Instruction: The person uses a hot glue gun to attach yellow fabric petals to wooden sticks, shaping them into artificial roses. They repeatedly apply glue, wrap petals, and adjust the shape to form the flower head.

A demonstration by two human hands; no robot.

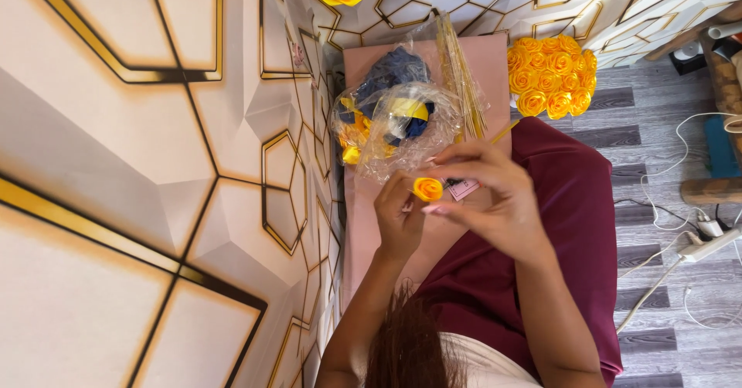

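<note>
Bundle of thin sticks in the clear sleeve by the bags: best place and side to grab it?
Grip the stick bundle around its middle, pinching across its narrow width. It lies long and slim on the pink board, so I'd come from its open right side, toward the yellow rose cluster; the plastic bag crowds its left. Both hands are busy: left hand and right hand hold a small yellow rose.

Little yellow-orange rose (427,189), looks like rolled ribbon or paper, tight spiral with the open face pointing up at the camera. It's pinched between the fingertips of both hands, held up over a pink board, just below a crinkly clear bag of yellow and blue scraps.
</note>
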